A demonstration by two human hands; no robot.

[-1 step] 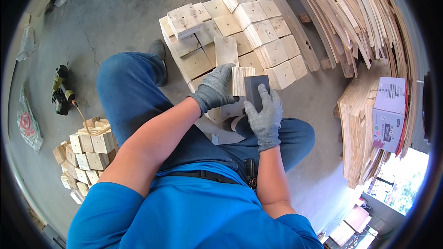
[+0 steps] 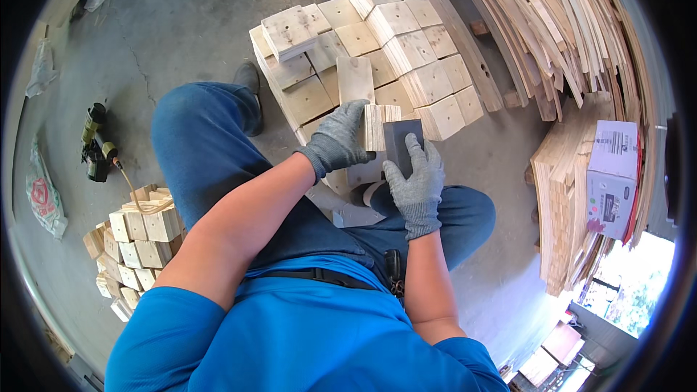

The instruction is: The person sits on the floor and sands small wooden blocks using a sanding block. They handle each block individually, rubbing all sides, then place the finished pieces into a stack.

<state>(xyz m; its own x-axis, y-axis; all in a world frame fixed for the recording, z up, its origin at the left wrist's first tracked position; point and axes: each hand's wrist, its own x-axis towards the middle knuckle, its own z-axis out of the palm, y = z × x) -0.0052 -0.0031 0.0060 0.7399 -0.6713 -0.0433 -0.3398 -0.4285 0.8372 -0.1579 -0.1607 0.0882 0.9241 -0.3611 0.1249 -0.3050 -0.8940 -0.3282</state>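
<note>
The gloved left hand (image 2: pixel 336 139) grips a small wooden block (image 2: pixel 378 126). The gloved right hand (image 2: pixel 417 174) presses a dark sanding block (image 2: pixel 401 139) against it, fingers covering the sanding block's lower edge. How the two blocks meet is hidden.

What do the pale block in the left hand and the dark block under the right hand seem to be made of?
The pale square block looks like raw, unfinished wood: light colour, visible grain lines. The dark grey rectangular block is matte and uniform, possibly a foam sanding block; the material is uncertain. The left hand and right hand wear grey knit gloves.

Head fisheye, looking steeply down, close overhead.
</note>
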